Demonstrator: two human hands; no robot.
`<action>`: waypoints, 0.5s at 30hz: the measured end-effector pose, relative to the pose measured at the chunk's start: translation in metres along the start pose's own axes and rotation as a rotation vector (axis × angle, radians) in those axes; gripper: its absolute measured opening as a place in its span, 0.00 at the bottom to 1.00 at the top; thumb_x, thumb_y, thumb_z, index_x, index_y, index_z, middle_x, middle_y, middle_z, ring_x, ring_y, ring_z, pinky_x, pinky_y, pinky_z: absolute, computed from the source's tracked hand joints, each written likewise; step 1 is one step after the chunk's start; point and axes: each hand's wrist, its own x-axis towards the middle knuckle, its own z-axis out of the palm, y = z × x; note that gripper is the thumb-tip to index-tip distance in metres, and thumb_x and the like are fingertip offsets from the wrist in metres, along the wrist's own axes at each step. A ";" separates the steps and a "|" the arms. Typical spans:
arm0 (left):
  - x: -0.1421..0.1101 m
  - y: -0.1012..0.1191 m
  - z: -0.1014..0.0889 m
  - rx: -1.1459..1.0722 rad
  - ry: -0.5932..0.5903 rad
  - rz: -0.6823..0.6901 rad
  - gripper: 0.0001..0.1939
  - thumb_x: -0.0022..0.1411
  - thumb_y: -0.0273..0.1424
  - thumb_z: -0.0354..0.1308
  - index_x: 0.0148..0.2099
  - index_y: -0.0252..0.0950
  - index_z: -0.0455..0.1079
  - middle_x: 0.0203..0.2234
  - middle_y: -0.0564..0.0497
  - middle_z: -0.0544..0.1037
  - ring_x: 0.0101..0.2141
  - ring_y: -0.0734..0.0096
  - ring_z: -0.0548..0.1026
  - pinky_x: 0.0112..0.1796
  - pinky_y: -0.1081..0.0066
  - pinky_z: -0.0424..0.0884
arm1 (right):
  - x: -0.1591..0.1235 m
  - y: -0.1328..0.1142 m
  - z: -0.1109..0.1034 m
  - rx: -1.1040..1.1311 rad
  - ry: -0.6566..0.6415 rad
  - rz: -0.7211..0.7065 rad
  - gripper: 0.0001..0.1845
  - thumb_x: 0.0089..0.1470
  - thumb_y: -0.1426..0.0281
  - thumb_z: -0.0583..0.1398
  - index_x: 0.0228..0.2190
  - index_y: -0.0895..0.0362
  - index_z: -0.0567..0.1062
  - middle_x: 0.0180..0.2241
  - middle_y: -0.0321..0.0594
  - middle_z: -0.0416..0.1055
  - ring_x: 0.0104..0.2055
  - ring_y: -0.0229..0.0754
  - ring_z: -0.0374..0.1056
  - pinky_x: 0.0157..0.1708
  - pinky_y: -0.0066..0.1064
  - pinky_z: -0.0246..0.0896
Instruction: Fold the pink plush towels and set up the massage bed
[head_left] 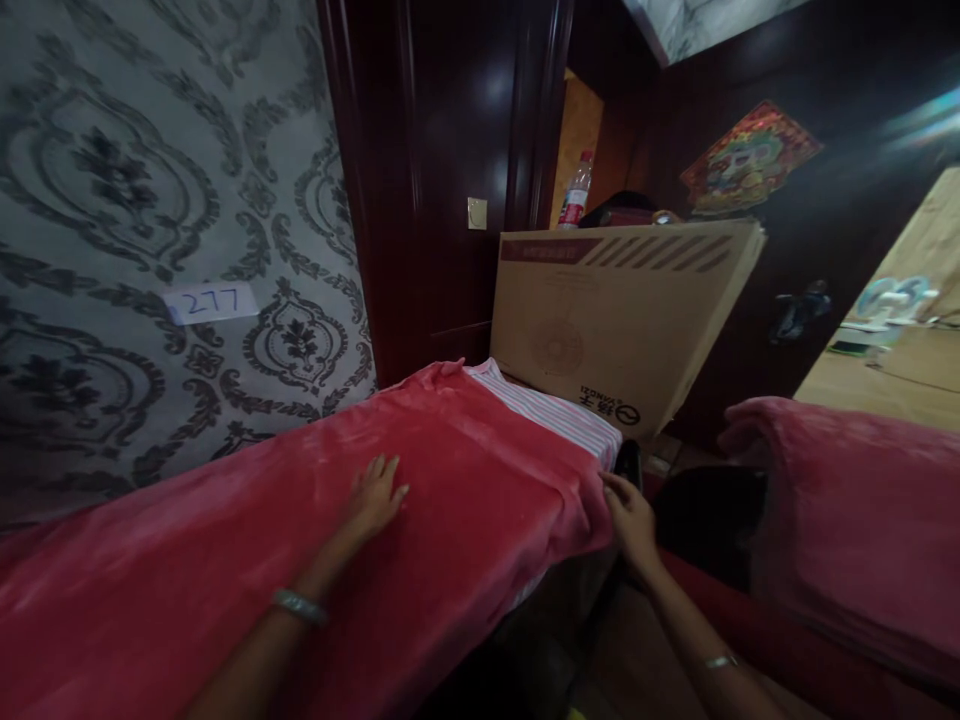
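A plush red blanket point(450, 500) is spread over a long narrow surface in front of me. At its far end a striped cloth point(544, 408) shows from beneath it. My left hand point(375, 495) lies on the blanket near its middle, fingers stretched out and nothing in them. At the far right corner my right hand point(630, 515) has its fingers closed on the blanket's edge, which is bunched and creased there. A bracelet circles each wrist.
A large cardboard box point(607, 320) stands beyond the far end, with a plastic bottle point(576, 190) behind its top edge. Another red plush cover point(862, 520) lies at right. A patterned wall point(180, 180) runs along the left, beside a dark door point(450, 120).
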 end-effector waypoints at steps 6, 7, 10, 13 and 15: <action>0.001 0.013 0.036 0.158 0.006 0.011 0.30 0.70 0.38 0.43 0.70 0.33 0.58 0.68 0.34 0.57 0.67 0.44 0.55 0.62 0.40 0.53 | 0.104 -0.044 0.069 -0.164 -0.177 -0.006 0.09 0.44 0.68 0.59 0.27 0.55 0.78 0.36 0.43 0.80 0.45 0.48 0.73 0.50 0.38 0.65; 0.000 0.012 0.040 0.169 0.018 0.020 0.30 0.70 0.38 0.43 0.70 0.34 0.58 0.68 0.35 0.58 0.67 0.44 0.55 0.62 0.40 0.53 | 0.117 -0.044 0.081 -0.188 -0.212 0.013 0.07 0.43 0.69 0.59 0.26 0.56 0.78 0.34 0.43 0.79 0.42 0.47 0.73 0.47 0.36 0.66; 0.000 0.009 0.045 0.180 0.020 0.018 0.30 0.69 0.38 0.44 0.69 0.35 0.60 0.68 0.36 0.59 0.67 0.44 0.56 0.62 0.41 0.53 | 0.143 -0.037 0.113 -0.250 -0.351 0.087 0.05 0.42 0.71 0.61 0.25 0.58 0.77 0.26 0.39 0.76 0.30 0.41 0.70 0.34 0.30 0.64; 0.002 0.007 0.045 0.170 0.017 0.019 0.30 0.69 0.39 0.44 0.69 0.35 0.60 0.68 0.36 0.59 0.66 0.44 0.57 0.62 0.42 0.54 | 0.151 -0.029 0.137 -0.307 -0.511 0.162 0.05 0.41 0.71 0.62 0.24 0.60 0.77 0.18 0.36 0.70 0.21 0.35 0.62 0.24 0.26 0.56; 0.003 0.006 0.045 0.162 0.018 0.022 0.30 0.69 0.39 0.44 0.69 0.36 0.60 0.68 0.37 0.59 0.66 0.45 0.58 0.61 0.43 0.55 | 0.153 -0.026 0.148 -0.342 -0.598 0.184 0.04 0.40 0.72 0.62 0.22 0.60 0.76 0.16 0.34 0.68 0.19 0.33 0.58 0.22 0.25 0.52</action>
